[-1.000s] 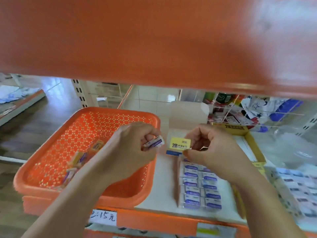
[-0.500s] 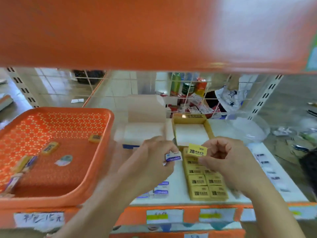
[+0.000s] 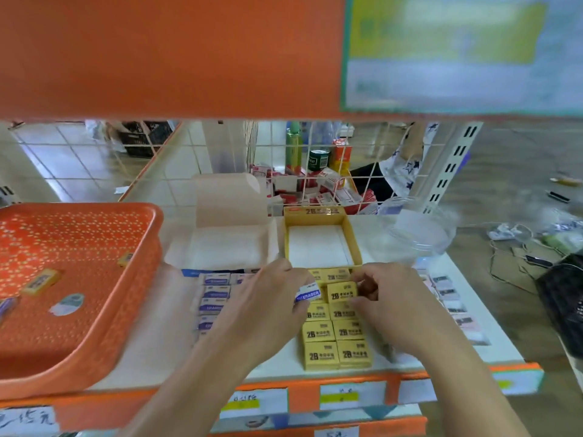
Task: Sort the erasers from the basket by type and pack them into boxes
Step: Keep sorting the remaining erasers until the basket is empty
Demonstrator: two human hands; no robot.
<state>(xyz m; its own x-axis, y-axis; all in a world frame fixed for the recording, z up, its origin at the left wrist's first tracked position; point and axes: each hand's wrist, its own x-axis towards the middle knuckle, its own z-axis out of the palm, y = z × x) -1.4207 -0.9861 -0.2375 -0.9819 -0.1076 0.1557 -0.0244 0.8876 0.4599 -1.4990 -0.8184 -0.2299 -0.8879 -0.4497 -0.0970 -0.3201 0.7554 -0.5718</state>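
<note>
Orange upper shelf point(image 3: 157, 52) low across the top, capping the headroom over everything below. Beneath it, a white shelf board point(image 3: 164, 335) with an orange front lip, closed at the back by a wire grid point(image 3: 362, 184).

Orange basket point(image 3: 157, 222) on the left of the board, its near corner jutting past the front edge. Holds a few loose erasers point(image 3: 41, 280) on its perforated floor.

Behind the hands, two open boxes side by side: a white box point(image 3: 227, 247) with its flap up, and a yellow box point(image 3: 315, 211) hard against the grid (both showing bare bottoms).

In front of the boxes, a block of blue-banded erasers point(image 3: 214, 298) and, just right of it, a double row of yellow 2B erasers point(image 3: 336, 342) running to the front edge. Bare board between basket and blue block.

Left hand point(image 3: 268, 307) between the two blocks, fingers curled, pinching a blue-banded eraser point(image 3: 307, 294). Right hand point(image 3: 397, 298) close beside it, fingertips pinching a yellow 2B eraser point(image 3: 342, 292) over the far end of the yellow rows; cannot tell whether touching them.
</note>
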